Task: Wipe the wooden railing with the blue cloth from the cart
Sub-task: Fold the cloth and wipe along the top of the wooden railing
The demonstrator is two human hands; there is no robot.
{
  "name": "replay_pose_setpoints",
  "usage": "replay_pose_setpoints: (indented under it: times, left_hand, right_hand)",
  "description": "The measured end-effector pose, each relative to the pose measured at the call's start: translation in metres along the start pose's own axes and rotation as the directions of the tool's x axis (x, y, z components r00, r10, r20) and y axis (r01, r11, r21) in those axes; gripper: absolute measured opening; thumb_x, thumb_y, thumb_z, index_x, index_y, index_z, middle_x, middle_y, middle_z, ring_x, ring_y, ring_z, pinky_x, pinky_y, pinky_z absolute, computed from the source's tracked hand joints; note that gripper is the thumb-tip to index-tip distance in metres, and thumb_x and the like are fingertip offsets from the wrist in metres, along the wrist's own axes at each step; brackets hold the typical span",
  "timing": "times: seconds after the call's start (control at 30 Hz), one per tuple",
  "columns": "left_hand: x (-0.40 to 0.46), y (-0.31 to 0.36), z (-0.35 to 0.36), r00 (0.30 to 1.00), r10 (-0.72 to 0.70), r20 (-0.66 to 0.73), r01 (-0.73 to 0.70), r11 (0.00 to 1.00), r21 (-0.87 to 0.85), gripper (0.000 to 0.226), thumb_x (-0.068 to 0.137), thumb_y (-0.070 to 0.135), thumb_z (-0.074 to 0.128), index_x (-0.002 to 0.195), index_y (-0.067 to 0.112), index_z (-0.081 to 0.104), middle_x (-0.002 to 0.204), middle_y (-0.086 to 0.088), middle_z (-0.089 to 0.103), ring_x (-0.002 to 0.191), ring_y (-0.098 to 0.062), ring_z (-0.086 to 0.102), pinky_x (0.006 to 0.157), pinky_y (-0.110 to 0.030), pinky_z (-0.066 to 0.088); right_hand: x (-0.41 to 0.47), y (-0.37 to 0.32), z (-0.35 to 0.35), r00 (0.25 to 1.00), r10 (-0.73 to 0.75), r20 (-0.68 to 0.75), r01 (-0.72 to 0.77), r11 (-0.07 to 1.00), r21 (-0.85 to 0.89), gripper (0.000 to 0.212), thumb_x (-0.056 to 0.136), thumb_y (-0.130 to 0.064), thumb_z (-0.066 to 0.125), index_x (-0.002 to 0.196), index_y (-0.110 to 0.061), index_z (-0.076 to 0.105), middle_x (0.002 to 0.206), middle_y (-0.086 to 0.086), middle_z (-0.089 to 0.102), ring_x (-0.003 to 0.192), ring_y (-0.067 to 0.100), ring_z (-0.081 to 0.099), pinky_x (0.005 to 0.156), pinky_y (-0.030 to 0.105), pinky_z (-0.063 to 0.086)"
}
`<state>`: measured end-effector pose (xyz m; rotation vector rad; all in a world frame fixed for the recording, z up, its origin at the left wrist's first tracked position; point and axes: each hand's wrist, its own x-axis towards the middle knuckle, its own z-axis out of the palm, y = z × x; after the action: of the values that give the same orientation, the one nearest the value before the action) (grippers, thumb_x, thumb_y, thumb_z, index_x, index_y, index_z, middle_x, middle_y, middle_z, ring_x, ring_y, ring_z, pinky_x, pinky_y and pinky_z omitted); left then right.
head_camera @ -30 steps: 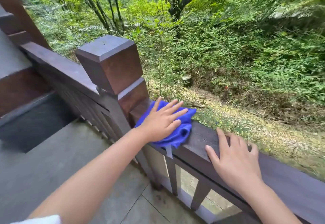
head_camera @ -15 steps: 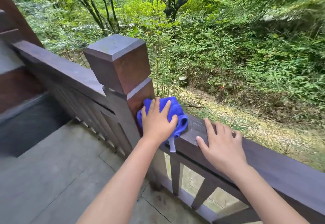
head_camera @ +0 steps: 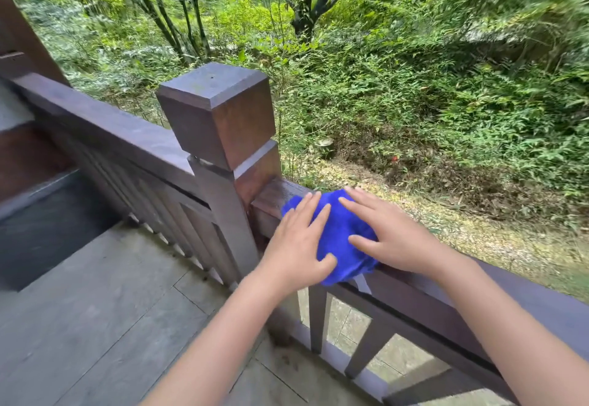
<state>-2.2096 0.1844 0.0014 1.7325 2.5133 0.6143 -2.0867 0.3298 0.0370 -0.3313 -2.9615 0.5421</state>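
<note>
A bunched blue cloth (head_camera: 339,240) lies on the top of the dark wooden railing (head_camera: 522,297), just right of the square corner post (head_camera: 220,119). My left hand (head_camera: 296,246) presses flat on the cloth's left side, fingers spread. My right hand (head_camera: 392,236) rests on its right side, fingers spread over the cloth and the rail. A white tag hangs from the cloth's lower edge. The cart is not in view.
A second rail section (head_camera: 105,131) runs left from the post with several vertical balusters. Grey stone paving (head_camera: 95,326) lies below, with a darker step at the left. Beyond the railing is a slope of shrubs and trees (head_camera: 398,71).
My right hand has slid left along the rail onto the cloth. The cloth has shifted slightly right, away from the post, with my left hand still on it.
</note>
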Motion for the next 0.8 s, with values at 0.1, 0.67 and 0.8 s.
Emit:
replay_pose_setpoints:
  times: [0.1, 0.67, 0.8]
  left_hand:
    - [0.003, -0.014, -0.006, 0.997, 0.021, 0.076, -0.027, 0.996, 0.082, 0.081, 0.079, 0.043, 0.057, 0.145, 0.016, 0.019, 0.157, -0.009, 0.008, 0.145, -0.018, 0.004, 0.117, -0.033, 0.009]
    - [-0.042, 0.001, -0.014, 0.948, 0.304, -0.093, -0.288, 0.946, 0.151, 0.056, 0.056, 0.009, 0.081, 0.110, 0.012, 0.068, 0.115, -0.006, 0.069, 0.105, -0.023, 0.065, 0.083, -0.036, 0.056]
    - [-0.054, -0.002, -0.024, 0.988, 0.157, 0.006, -0.157, 0.987, -0.028, 0.050, 0.075, 0.014, 0.063, 0.123, 0.023, 0.057, 0.127, 0.006, 0.060, 0.117, -0.013, 0.055, 0.092, -0.031, 0.050]
  right_hand:
    - [0.009, 0.000, 0.001, 0.982, 0.060, 0.179, -0.052, 0.997, -0.053, 0.064, 0.088, -0.033, 0.054, 0.143, -0.019, 0.025, 0.157, 0.000, 0.013, 0.143, 0.010, 0.010, 0.115, 0.024, 0.006]
    - [-0.051, -0.043, 0.034, 0.981, 0.069, -0.183, -0.113, 0.962, -0.247, 0.028, 0.064, -0.011, 0.069, 0.091, -0.008, 0.067, 0.099, 0.011, 0.072, 0.093, 0.030, 0.067, 0.075, 0.041, 0.058]
    - [-0.051, -0.053, 0.027, 0.988, 0.069, -0.136, -0.098, 0.970, -0.224, 0.030, 0.076, -0.022, 0.052, 0.104, -0.018, 0.062, 0.107, 0.001, 0.066, 0.103, 0.025, 0.057, 0.087, 0.038, 0.047]
